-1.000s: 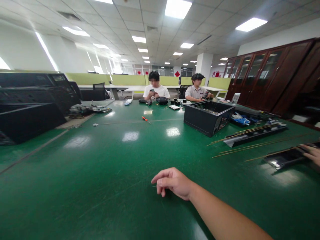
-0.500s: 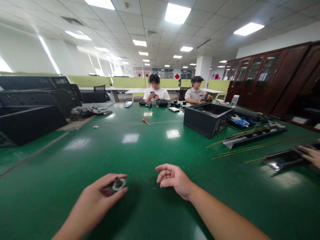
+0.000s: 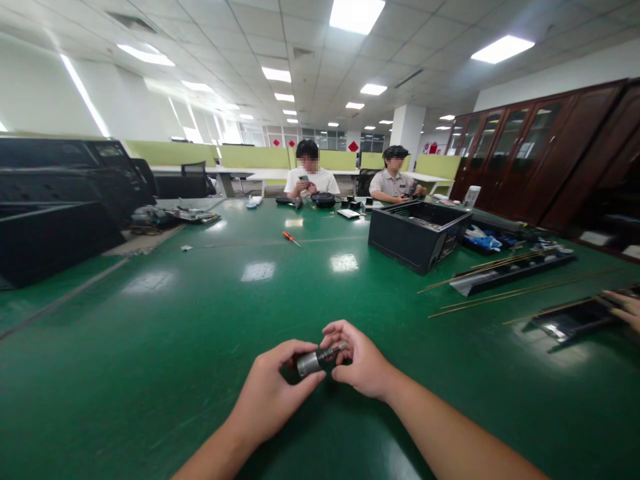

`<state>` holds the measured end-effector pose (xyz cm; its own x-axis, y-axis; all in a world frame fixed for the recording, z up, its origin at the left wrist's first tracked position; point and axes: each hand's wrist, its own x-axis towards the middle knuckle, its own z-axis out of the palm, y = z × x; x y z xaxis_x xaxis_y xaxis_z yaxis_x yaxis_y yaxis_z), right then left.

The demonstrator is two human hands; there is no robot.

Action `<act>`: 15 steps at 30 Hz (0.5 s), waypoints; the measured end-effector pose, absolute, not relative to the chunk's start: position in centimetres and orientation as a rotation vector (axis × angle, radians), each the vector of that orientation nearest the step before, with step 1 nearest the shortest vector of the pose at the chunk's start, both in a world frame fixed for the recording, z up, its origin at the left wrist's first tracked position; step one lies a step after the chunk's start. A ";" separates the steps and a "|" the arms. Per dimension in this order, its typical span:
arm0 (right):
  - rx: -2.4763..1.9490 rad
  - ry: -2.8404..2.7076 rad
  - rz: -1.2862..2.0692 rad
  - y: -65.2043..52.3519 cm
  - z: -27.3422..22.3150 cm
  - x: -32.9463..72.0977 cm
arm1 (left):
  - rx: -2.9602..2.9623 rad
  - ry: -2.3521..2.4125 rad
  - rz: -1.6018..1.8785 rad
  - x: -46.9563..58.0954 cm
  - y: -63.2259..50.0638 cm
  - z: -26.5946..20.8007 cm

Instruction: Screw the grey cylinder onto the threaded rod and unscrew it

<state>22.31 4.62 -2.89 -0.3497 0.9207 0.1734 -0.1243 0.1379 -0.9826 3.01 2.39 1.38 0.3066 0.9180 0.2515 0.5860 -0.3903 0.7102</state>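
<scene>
My left hand grips a small motor-like part by its grey metal cylinder, between thumb and fingers. A dark, ridged shaft sticks out of the cylinder to the right and tilts slightly upward. Its end reaches in among the curled fingers of my right hand. The right thumb and fingers stay apart around the shaft; whether they touch it I cannot tell. Both hands are held close together over the near part of the green table.
An orange-handled screwdriver lies mid-table. A black computer case stands to the right, near thin brass-coloured rods and metal channels. At far right is another person's hand. Dark cases stand left; two people sit opposite.
My left hand has moved right and turned the part, so its side and shaft now show. My right hand has come beside the shaft, its fingers around the end.
</scene>
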 end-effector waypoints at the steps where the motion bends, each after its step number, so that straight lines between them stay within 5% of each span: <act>1: -0.826 -1.464 1.385 4.5 -2.8 22.3 | 2.086 1.318 0.902 2.9 2.4 1.1; 15: -0.917 -1.492 1.287 3.9 -2.9 22.1 | 1.921 1.262 0.954 3.0 3.2 -0.2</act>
<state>22.13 3.93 -2.91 -0.2878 0.9417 0.1741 -0.0336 0.1718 -0.9846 2.96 3.21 -0.15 0.2750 0.9353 0.2227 0.4694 -0.3328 0.8179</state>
